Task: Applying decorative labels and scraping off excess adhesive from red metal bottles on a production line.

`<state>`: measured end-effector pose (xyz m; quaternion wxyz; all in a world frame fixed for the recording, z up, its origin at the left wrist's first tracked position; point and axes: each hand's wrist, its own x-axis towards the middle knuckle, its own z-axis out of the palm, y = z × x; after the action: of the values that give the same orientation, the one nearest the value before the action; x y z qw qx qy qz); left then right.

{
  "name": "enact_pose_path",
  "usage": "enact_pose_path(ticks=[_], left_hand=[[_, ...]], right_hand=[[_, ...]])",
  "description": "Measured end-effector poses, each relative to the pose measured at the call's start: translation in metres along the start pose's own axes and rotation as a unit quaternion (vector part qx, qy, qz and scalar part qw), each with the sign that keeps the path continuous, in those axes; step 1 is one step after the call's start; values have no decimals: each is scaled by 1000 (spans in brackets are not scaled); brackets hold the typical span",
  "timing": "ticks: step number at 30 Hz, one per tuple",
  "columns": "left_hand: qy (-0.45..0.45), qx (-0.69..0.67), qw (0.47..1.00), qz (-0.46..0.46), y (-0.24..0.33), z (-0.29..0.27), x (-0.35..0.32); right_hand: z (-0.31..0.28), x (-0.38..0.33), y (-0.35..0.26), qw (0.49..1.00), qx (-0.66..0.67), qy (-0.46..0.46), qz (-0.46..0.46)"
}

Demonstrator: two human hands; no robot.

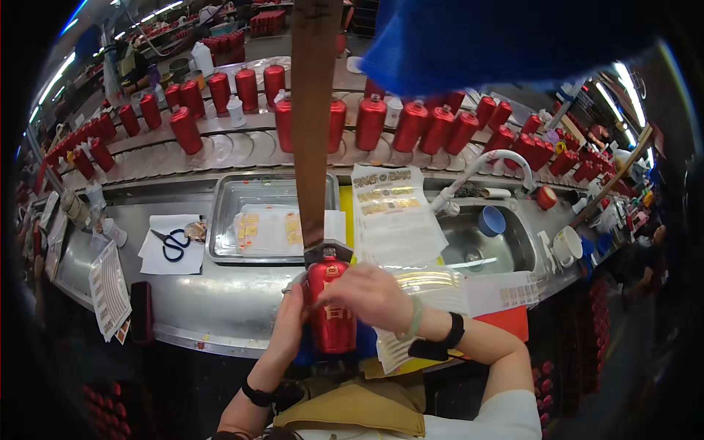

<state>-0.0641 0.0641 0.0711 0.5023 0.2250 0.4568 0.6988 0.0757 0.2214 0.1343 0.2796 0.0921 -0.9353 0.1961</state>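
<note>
Head view. Red bottle (336, 334) at lower centre of the frame, roughly upright, neck toward the top, gold markings on its front. Left hand (290, 320) on the bottle's left side: fingers curved against it, holding it; how far they wrap behind is hidden. Ring on one finger, dark band at the wrist. Right hand (374, 297) comes in from the right, fingers bent and close together across the bottle's upper front; cannot tell whether they pinch anything. Green bangle and black band on that arm.

Metal desk (213, 301) across the middle of the frame. Left of centre: metal tray (258, 194) with pale sheets bearing gold pieces. Further left: scissors (173, 246) on white paper, dark phone (141, 312) near the desk's front edge. Right of centre: sticker sheet (400, 238), then sink (469, 257) with blue bowl (491, 220); white mug (567, 245) at the sink's right.

Upper part of the frame: row of red bottles (370, 123) on a conveyor (242, 149). Brown vertical post (314, 110) crosses in front. Blue cloth (506, 40) at upper right.
</note>
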Motion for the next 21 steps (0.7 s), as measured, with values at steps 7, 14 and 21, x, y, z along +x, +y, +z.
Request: enact_pose_path(ticks=[7, 14, 21], left_hand=[[41, 65, 997, -17, -18, 5, 25], [-3, 50, 999, -20, -4, 6, 17], [0, 50, 999, -22, 3, 3, 13]], right_hand=[[2, -53, -20, 997, 71, 16, -11], [-4, -25, -4, 991, -61, 96, 64], [12, 12, -15, 994, -49, -49, 82]])
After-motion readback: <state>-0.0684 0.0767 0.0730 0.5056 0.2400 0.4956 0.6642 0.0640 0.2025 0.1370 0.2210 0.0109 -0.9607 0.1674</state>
